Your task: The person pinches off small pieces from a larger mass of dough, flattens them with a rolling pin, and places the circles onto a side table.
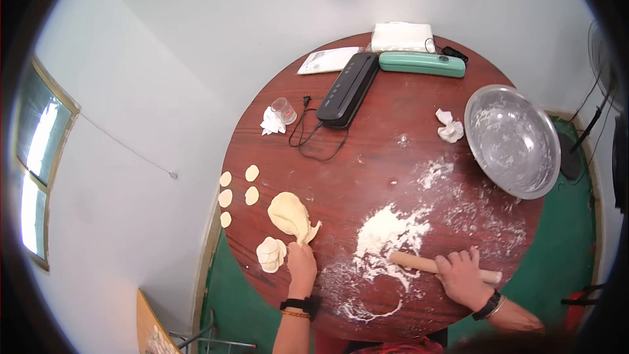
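My left hand (302, 269) is closed at the narrow lower end of a large lump of dough (288, 213), its fingertips pinching the tail. Just left of that hand sits a stack of flat dough rounds (270, 254). Over on the right, my right hand (461, 280) wraps around a wooden rolling pin (416, 262), which lies slanted across the floury tabletop. A pile of white flour (388, 228) spreads beside the pin's left end. Several single dough rounds (251, 195) lie along the table's left edge.
The round wooden table (367, 183) carries a large metal bowl (513, 141) at its right edge. Farther back are a black corded appliance (348, 90), a green appliance (422, 63), white packets (401, 37), a glass (283, 110) and crumpled tissue (449, 127). A fan (593, 108) stands beyond.
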Tool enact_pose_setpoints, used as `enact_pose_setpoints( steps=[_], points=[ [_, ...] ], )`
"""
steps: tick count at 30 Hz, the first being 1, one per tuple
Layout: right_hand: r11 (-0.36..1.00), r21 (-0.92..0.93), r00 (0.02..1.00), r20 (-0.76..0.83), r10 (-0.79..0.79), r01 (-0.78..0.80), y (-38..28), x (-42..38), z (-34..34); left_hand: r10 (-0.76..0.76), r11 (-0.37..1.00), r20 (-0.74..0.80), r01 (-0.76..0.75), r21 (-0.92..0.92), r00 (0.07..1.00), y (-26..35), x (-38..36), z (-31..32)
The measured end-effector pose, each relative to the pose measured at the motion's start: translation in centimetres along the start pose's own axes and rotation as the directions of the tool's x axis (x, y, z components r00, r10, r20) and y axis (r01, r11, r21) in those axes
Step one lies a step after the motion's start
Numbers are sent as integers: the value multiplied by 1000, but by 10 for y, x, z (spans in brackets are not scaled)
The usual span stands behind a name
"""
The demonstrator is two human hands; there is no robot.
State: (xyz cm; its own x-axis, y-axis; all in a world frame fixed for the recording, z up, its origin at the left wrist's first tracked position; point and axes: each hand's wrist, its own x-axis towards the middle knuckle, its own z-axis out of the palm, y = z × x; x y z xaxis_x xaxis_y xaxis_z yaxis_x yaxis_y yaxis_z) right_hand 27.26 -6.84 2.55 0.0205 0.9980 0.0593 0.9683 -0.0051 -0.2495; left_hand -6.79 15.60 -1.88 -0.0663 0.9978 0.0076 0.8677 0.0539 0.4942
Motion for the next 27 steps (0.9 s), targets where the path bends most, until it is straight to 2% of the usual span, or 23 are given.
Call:
enact_pose_setpoints(
  steps=[2,3,6,7,10,14,24,27],
  points=[
    [1000,5,1000,10,3,-3,-3,-2,2,-21,994,118,33,-107,993,-35,13,12],
    [1000,-7,1000,-5,-5,5,-3,-3,4,-201,881,285,301,-366,937,18,-3,-29],
    [999,-49,999,-44,-20,18,-7,-4,8,-216,545,119,221,-809,969,22,-8,-21],
    [998,-59,999,-44,-15,13,-9,-3,6,-244,419,149,242,-875,958,23,-7,-20],
    [997,-78,998,-53,-18,14,-15,-8,4,-202,313,275,328,-891,940,18,1,-13],
    [991,-123,994,-92,-54,43,-10,-9,7,-198,441,157,231,-867,967,14,8,-2],
    [988,-149,991,-124,-56,37,-14,-14,14,-227,220,228,278,-935,947,-5,11,6],
    [986,-165,990,-129,-58,36,-14,-13,13,-194,264,229,275,-924,954,-9,14,10]
  ],
)
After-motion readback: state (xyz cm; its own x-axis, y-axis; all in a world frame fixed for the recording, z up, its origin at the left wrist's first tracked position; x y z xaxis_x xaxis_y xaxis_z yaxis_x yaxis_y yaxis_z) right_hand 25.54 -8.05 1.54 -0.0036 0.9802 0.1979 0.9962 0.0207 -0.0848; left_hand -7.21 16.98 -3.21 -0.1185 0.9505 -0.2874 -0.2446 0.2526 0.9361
